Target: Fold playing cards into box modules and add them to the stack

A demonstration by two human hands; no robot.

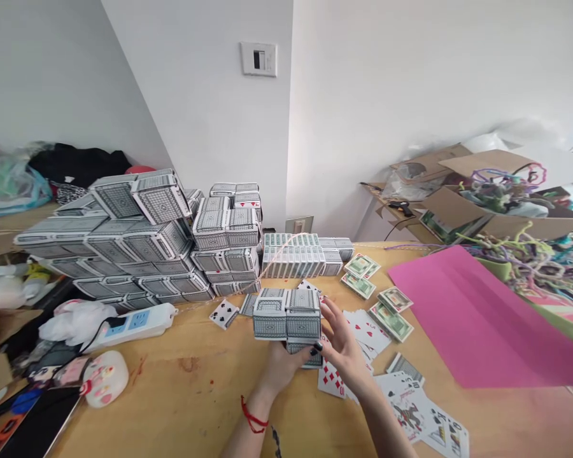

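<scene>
A block of joined cubes folded from playing cards point(286, 315), with grey patterned backs outward, is held up over the table. My left hand point(284, 369) grips it from below, its fingers mostly hidden behind the block. Around the right side curls my right hand point(344, 346), thumb at the lower corner and fingers against the side and back. Beneath and right of my hands lie loose playing cards point(332, 378), some red-suited. A joker card point(405, 407) and other face cards lie by my right forearm. Behind the block, a black-suited card point(224, 313) rests on the table.
Large stacks of folded-card blocks point(138, 245) stand at the back left. Boxed card decks point(293, 254) line up near the wall. Several green decks point(391, 320) lie right of centre, beside a pink sheet point(487, 318). A power strip point(138, 324) sits left; a yarn-filled carton point(501, 222) stands right.
</scene>
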